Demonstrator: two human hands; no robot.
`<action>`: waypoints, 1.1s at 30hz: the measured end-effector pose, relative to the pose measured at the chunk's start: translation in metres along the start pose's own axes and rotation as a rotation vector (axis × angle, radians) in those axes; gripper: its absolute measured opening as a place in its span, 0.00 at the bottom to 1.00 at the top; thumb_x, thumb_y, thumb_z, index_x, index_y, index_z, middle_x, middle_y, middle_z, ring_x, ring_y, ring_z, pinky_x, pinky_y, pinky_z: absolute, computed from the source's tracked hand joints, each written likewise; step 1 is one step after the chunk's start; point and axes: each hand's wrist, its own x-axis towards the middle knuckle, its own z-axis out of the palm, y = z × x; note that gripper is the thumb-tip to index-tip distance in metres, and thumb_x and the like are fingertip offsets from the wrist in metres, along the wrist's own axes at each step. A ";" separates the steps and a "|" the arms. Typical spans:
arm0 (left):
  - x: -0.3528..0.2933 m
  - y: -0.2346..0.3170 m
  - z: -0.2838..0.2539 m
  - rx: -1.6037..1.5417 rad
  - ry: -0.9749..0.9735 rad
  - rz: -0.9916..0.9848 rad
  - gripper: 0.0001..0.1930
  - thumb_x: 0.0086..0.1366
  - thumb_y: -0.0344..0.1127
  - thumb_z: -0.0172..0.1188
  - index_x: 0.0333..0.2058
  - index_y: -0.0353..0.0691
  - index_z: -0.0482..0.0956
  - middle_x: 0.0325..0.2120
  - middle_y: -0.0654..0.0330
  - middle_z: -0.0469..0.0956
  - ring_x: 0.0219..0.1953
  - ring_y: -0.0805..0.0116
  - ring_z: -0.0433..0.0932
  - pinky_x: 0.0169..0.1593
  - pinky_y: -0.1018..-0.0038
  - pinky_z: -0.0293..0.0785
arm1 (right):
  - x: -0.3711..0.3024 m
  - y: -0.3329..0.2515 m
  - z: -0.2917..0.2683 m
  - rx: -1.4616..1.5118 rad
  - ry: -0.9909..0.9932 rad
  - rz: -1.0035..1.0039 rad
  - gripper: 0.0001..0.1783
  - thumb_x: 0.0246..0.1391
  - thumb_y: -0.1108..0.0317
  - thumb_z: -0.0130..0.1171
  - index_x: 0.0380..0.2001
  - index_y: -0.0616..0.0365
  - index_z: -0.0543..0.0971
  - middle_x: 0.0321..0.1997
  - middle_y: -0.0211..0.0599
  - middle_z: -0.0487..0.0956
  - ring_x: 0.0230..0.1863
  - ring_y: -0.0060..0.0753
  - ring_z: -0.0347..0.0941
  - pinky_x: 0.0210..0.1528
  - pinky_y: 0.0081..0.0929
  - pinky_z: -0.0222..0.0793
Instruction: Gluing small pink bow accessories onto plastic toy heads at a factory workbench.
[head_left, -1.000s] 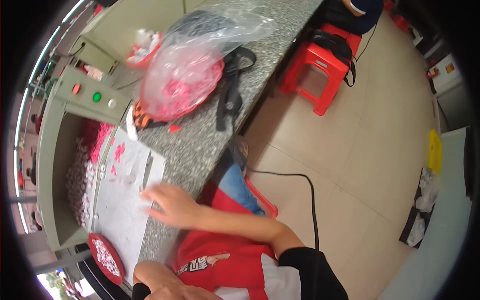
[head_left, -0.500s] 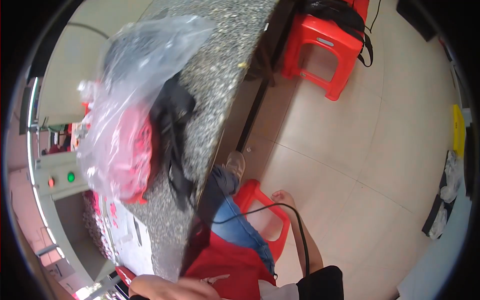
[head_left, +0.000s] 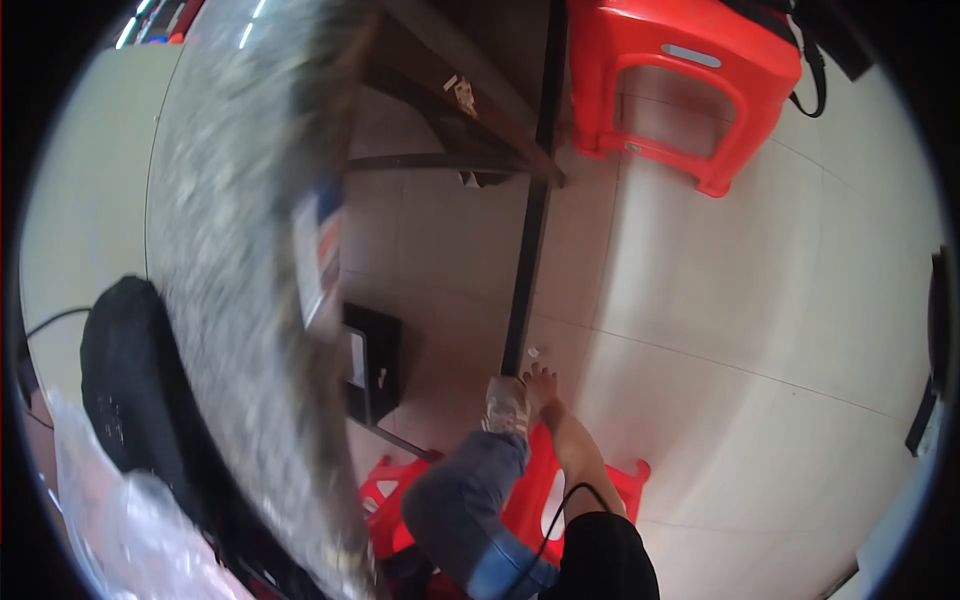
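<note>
At the left, a clear plastic bag (head_left: 130,540) lies beside a long black shape (head_left: 145,370), next to the speckled table (head_left: 230,200), which is blurred. The left hand is out of view, so I cannot tell its grip. A smeared white, blue and red item (head_left: 320,260) shows at the table's edge, too blurred to identify. Below stands a black box (head_left: 372,355), and further right a dark rail (head_left: 530,270) runs along the floor (head_left: 720,280).

By the near end of the rail are a pale shoe (head_left: 507,408) and a leg in blue denim (head_left: 455,500). A small pale scrap (head_left: 534,352) lies on the floor just beyond the fingertips of the right hand (head_left: 541,388); contact is not clear. That hand's grip is spread, fingers apart, apparently holding nothing. The step in hand looks like a low reach; lifting the scrap would call for a slight stretch and a fingertip pinch. At the upper right stands a red stool (head_left: 625,35).
</note>
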 end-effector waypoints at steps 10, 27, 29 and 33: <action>0.005 -0.010 0.018 0.012 -0.186 -0.066 0.14 0.51 0.43 0.57 0.35 0.44 0.74 0.37 0.50 0.67 0.35 0.52 0.69 0.33 0.60 0.66 | 0.079 0.005 0.086 0.219 0.080 0.108 0.24 0.41 0.73 0.46 0.46 0.51 0.64 0.41 0.44 0.69 0.43 0.45 0.65 0.44 0.38 0.60; -0.031 0.042 -0.018 -0.157 -0.085 -0.289 0.25 0.44 0.48 0.62 0.43 0.54 0.72 0.50 0.46 0.62 0.46 0.41 0.66 0.42 0.47 0.64 | -0.049 0.059 -0.015 0.335 -0.288 0.271 0.22 0.43 0.56 0.53 0.40 0.56 0.72 0.45 0.41 0.73 0.47 0.47 0.67 0.45 0.38 0.67; -0.029 0.065 -0.033 -0.204 0.132 -0.441 0.29 0.43 0.47 0.63 0.47 0.56 0.68 0.53 0.48 0.59 0.53 0.40 0.59 0.48 0.45 0.57 | -0.126 0.045 -0.104 0.020 -0.258 0.020 0.19 0.42 0.53 0.55 0.32 0.57 0.74 0.40 0.44 0.75 0.42 0.43 0.71 0.42 0.36 0.68; -0.010 0.058 -0.043 -0.409 0.110 -0.407 0.30 0.44 0.46 0.63 0.48 0.49 0.67 0.55 0.47 0.56 0.58 0.44 0.52 0.53 0.45 0.50 | -0.258 0.032 -0.203 0.585 0.139 -0.276 0.22 0.48 0.49 0.52 0.21 0.59 0.75 0.14 0.49 0.72 0.17 0.44 0.70 0.19 0.39 0.62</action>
